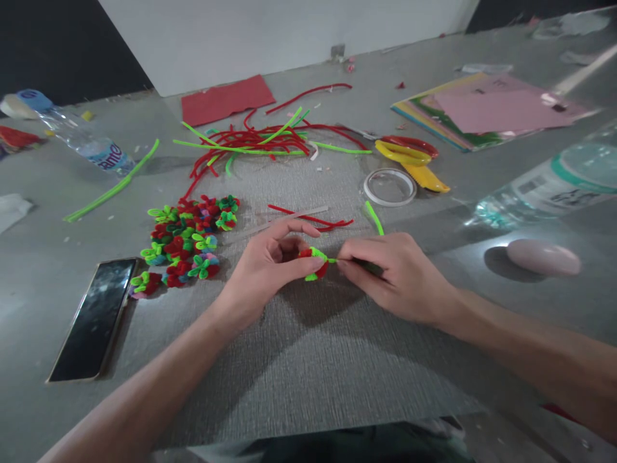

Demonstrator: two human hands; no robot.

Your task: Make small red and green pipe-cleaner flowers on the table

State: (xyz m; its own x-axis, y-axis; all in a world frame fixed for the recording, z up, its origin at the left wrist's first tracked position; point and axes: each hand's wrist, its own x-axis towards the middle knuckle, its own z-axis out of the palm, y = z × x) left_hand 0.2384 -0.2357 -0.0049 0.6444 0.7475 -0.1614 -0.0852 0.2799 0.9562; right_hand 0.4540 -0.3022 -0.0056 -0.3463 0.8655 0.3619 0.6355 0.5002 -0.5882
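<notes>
My left hand [270, 263] pinches a small red and green pipe-cleaner flower [314, 263] between thumb and fingers, index finger stretched out above it. My right hand [395, 273] grips the flower's green stem [332, 260], whose far end sticks out past the hand [373, 217]. Both hands hover over a grey textured mat [308, 360]. A cluster of finished red and green flowers [187, 241] lies left of my left hand. Loose red pipe cleaners [313, 220] and a clear strip lie just beyond my fingers.
A pile of red and green pipe cleaners [255, 141] lies at the back. Yellow-red scissors [409, 157], a tape roll [389, 186], coloured paper [482, 109], red sheet [226, 99], two bottles [81, 138] [554, 183], a phone [94, 318] and a pink oval object [542, 257] surround the mat.
</notes>
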